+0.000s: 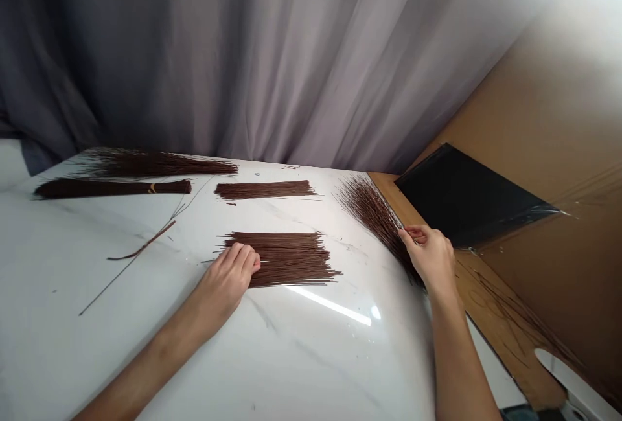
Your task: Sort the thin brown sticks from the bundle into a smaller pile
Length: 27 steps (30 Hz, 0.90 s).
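Note:
A flat bundle of thin brown sticks [291, 256] lies on the white table in front of me. My left hand [234, 272] is closed at its left end, fingers curled around some of the sticks. To the right, a fanned-out pile of brown sticks [372, 210] lies along the table's edge. Thumb and fingers of my right hand [431, 256] pinch together over the near part of that pile, gripping sticks there. How many are in either hand is hidden by the fingers.
Farther back lie a smaller stick bundle [265, 190], a tied bundle [111, 188] and a loose pile [160, 164]. A few stray strips [146, 243] lie at left. Beyond the right edge are a black sheet [476, 197] and brown board [534, 149]. A grey curtain [243, 52] hangs behind.

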### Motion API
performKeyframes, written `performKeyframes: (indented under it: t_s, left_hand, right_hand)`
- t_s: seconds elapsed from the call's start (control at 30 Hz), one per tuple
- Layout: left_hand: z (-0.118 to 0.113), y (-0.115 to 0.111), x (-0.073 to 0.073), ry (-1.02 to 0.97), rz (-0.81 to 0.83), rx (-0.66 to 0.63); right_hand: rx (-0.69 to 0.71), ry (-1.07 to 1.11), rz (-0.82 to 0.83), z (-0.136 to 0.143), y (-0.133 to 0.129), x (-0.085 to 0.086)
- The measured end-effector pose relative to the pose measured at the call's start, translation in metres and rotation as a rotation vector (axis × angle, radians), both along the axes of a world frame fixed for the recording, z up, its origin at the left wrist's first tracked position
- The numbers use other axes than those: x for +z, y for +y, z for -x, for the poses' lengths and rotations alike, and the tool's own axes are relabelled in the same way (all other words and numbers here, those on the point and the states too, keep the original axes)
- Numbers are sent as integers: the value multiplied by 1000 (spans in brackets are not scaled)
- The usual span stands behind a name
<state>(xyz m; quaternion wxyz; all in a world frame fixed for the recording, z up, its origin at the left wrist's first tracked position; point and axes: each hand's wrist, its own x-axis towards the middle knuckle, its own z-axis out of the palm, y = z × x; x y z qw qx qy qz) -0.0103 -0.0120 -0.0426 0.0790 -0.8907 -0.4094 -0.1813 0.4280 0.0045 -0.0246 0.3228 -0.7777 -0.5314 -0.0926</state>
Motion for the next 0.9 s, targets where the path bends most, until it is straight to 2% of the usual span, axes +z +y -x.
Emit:
performKeyframes:
  t_s: [0.13,0.23,0.3,0.37,0.43,0.5,0.63,0.7,0.8,0.9]
  left_hand:
    - [3,-3,3,-81,78,31]
    - [11,-5,10,-163,219,36]
    - [16,-6,16,-237,312,48]
    - [21,-6,21,-317,375,75]
    - [24,-5,25,-377,399,99]
    - [25,-3,28,-408,390,75]
    - [26,5,25,-381,318,-45]
    - [27,7,20,-366,295,-33]
    - [26,7,16,-325,320,6]
    - [24,5,18,-310,375,19]
  right_hand:
    - [56,0,-140,15,-1,5]
    - [133,-30,-227,56,0,9]
    - [286,-58,-211,94,5,9]
    - [529,-119,-112,131,18,9]
    - [653,-172,-37,160,40,9]
    - [719,-198,37,178,71,8]
    - [776,-199,220,189,134,4]
    - [792,-195,318,191,157,0]
    - [832,-187,434,192,178,-6]
    - [863,-181,488,195,183,-11]
